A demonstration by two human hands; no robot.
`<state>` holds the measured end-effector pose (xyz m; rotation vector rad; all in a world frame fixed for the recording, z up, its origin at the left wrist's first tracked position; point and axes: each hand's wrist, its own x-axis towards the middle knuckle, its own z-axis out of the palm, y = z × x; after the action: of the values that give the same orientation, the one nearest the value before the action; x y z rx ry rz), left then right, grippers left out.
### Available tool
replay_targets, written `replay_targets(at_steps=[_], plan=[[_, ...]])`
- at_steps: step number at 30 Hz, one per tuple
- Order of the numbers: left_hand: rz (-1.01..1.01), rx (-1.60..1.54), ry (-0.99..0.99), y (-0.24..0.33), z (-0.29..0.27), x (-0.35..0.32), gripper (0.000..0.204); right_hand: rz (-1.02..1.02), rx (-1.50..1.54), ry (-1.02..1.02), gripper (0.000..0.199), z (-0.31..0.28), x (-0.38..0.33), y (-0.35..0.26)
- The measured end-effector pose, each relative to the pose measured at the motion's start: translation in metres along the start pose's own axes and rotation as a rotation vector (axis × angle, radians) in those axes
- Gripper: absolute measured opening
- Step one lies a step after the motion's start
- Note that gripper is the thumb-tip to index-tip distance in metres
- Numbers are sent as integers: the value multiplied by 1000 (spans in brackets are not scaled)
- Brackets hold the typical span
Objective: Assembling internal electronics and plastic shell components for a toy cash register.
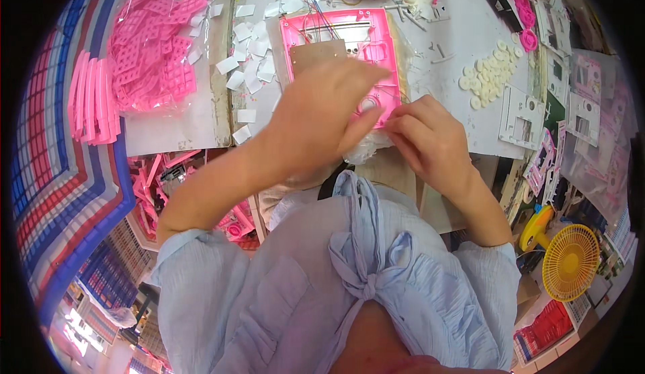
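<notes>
"What lies at far left?"

"Bagged pink plastic grid pieces [151,58], then small white square sheets [227,65] scattered across the white-topped worktable [159,132]."

"And the hands?"

"The left hand [336,102], blurred, arches over a flat brown rectangular board [317,52] and a pink rectangular plastic casing [392,65] — thumb wide of the fingers. The casing lies near the table's front edge. At its near right corner, the right hand [430,135] — fingers bunched narrow, their hold impossible to tell."

"Farther right?"

"Round cream-coloured discs [490,72], loosely heaped."
</notes>
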<state>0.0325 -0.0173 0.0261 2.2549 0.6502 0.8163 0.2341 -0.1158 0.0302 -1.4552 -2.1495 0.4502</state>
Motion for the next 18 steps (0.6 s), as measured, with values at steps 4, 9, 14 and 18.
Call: replay_targets(at_steps=[4, 9, 14, 18], plan=[[39, 57, -80, 0, 16, -39, 25, -66, -28, -21, 21, 4, 4, 3], [74, 128, -108, -7, 24, -53, 25, -63, 198, 35, 20, 14, -2, 32], [141, 179, -141, -8, 23, -50, 34, 35, 286, 148, 23, 29, -19, 38], [198, 284, -219, -5, 19, -47, 40, -65, 22, 190, 33, 31, -27, 31]])
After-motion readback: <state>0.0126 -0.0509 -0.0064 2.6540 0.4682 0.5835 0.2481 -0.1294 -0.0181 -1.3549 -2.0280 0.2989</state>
